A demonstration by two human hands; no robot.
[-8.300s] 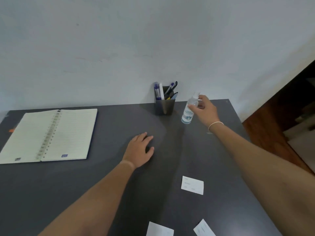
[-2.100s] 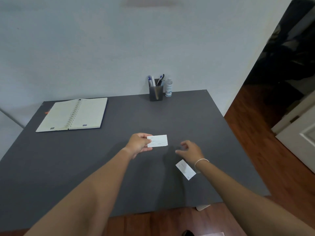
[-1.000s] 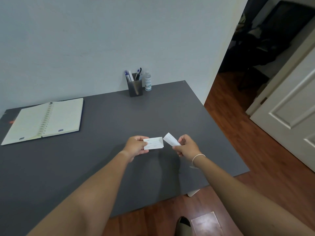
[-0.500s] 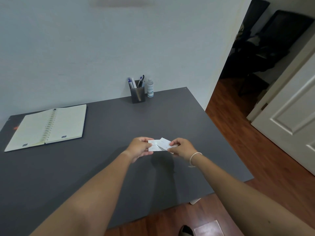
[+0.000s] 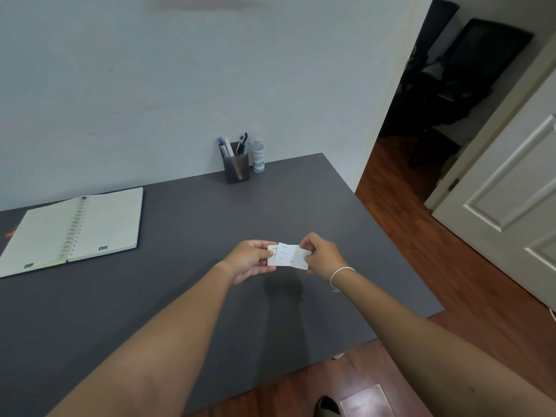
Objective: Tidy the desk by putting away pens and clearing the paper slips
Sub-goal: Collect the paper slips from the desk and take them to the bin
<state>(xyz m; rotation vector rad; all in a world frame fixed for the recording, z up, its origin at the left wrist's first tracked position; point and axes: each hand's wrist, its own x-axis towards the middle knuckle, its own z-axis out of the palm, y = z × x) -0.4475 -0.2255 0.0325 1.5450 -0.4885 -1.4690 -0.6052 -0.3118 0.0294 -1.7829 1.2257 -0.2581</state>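
- The left hand (image 5: 251, 260) is pinching one end of the paper slips (image 5: 288, 256), fingers closed on them, above the desk (image 5: 186, 290), well in front of the pen cup (image 5: 236, 167).
- The right hand (image 5: 323, 256) is gripping the other end, probably squaring the overlapping slips into one stack for carrying off.
- The pens (image 5: 232, 145) are standing in the cup, already tidied.

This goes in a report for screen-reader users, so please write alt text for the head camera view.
Both hands, left hand and right hand, hold overlapping white paper slips above a dark grey desk. At the far edge by the wall stand a pen holder with pens and a small bottle; an open spiral notebook lies to the left.
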